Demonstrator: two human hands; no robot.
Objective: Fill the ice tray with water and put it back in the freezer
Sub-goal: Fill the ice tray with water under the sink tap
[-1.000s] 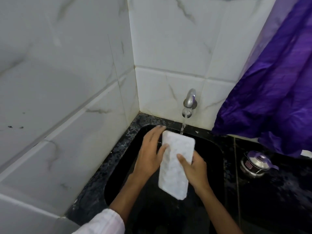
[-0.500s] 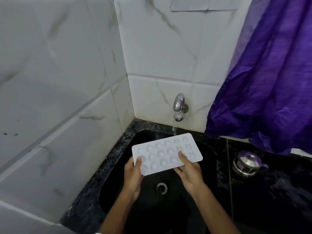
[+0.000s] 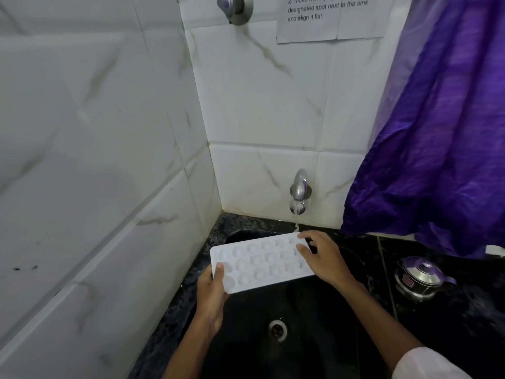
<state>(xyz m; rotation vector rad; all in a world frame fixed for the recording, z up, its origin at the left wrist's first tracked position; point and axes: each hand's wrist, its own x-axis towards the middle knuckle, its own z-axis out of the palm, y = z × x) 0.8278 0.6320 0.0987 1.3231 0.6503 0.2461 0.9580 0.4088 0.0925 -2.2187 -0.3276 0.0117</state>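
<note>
Dim soft indoor light, dark sink (image 3: pixel 314 310) swallowing detail, slight blur, wide-angle bending at edges

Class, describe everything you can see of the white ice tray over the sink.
The ice tray is a white, rounded-cornered rectangle, plastic by its look, with three rows of small cavities facing up. It is held roughly level above the black sink. The left hand grips its near left corner, thumb on top; the right hand holds its right end. A thin stream from the tap lands at its far right corner.
</note>
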